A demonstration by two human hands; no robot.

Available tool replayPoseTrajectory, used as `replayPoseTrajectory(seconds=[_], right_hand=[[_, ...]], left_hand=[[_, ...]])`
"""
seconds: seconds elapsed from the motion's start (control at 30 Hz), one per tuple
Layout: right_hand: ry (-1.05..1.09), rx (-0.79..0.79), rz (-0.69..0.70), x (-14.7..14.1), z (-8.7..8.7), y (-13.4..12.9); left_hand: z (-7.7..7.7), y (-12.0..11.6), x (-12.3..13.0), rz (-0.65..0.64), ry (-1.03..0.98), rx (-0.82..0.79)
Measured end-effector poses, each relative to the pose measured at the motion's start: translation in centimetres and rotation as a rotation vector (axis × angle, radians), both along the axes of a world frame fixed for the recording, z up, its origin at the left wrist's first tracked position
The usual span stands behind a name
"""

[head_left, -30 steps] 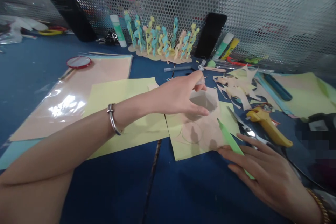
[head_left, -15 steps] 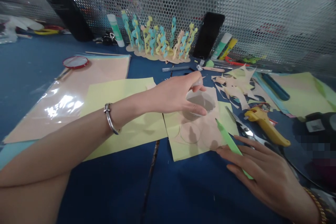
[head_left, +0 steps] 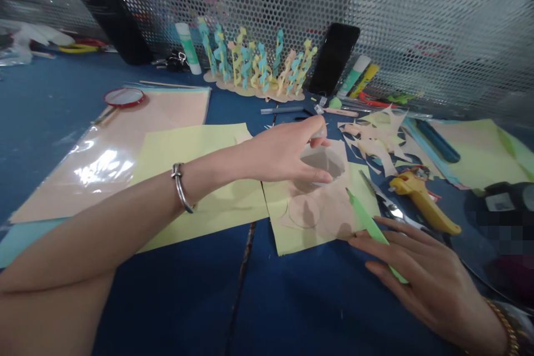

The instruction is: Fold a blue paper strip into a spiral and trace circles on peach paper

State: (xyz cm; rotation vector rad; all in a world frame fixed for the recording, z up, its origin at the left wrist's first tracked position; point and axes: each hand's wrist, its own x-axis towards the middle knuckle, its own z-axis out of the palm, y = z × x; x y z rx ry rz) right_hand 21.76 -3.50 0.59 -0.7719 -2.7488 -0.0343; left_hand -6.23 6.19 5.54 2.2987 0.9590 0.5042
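My left hand (head_left: 292, 150) reaches over pink paper (head_left: 329, 208), thumb and fingers curved round a clear, round, cup-like piece (head_left: 324, 164). The fingers partly hide this piece, so its exact kind is unclear. Pencilled circles show on the pink paper, which lies over a yellow sheet (head_left: 287, 239). In my right hand (head_left: 421, 272) is a light green pen (head_left: 367, 219), held between thumb and fingers with its tip toward the clear piece. That hand is low at the right, its fingertips by the paper's lower right corner.
Scissors (head_left: 387, 200) and a yellow glue gun (head_left: 423, 200) lie to the right. Spiky paper offcuts (head_left: 379, 136) sit behind them. Along the mesh wall stand curled paper stems (head_left: 262, 67), a glue stick (head_left: 188, 49) and a phone (head_left: 334, 58). A plastic-covered paper stack (head_left: 95, 161) is at left.
The whole view has shifted slightly, so everything appears a little further right. Both hands keep nearly the same pose, with the clear piece and the pen still held.
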Motion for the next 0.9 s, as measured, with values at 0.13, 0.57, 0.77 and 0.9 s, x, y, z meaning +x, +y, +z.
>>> replayPoseTrajectory(seconds=[0.13,0.57,0.77,0.9], right_hand=[[0.021,0.09,0.04,-0.1,1.4,0.1],[0.137,-0.177,-0.02,-4.3,2.6,2.3],[0.097,-0.164,-0.013,-4.6,2.2,3.1],[0.097,-0.175,-0.012,-4.9,2.1,3.2]], left_hand=[[0.0,0.0,0.0,0.007,0.013,-0.006],[-0.1,0.0,0.0,0.017,0.032,-0.049],[0.2,-0.1,0.0,-0.005,0.04,-0.059],[0.3,-0.2,-0.1,-0.02,0.038,-0.067]])
